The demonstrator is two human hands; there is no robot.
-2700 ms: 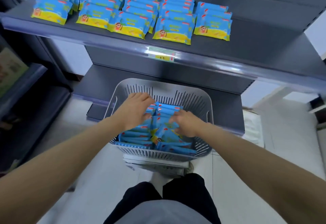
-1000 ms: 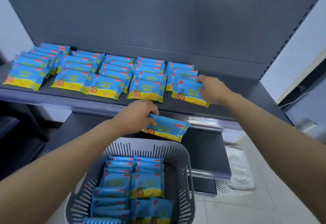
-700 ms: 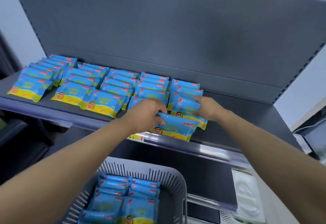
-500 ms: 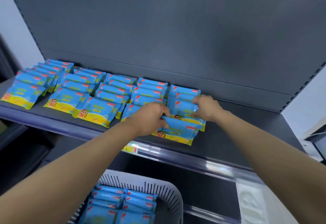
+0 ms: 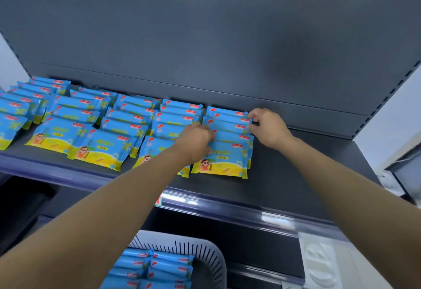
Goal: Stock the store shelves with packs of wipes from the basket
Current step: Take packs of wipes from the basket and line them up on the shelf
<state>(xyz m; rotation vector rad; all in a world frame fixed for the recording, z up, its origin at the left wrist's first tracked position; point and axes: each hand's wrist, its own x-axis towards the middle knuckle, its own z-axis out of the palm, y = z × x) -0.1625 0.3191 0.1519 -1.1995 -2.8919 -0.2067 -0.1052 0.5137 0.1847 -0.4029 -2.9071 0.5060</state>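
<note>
While overlapped on the shelf, blue-yellow wipe packs, left hand and right hand each gripping one.

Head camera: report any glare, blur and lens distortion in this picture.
Head view: glare streaks along the shelf's front rail; wide-angle distortion splays the back panel's edges outward and stretches both forearms near the frame edges; the basket and floor at the bottom look soft; the front wipes pack between the left hand and right hand stays sharp enough to show its printed figure.
</note>
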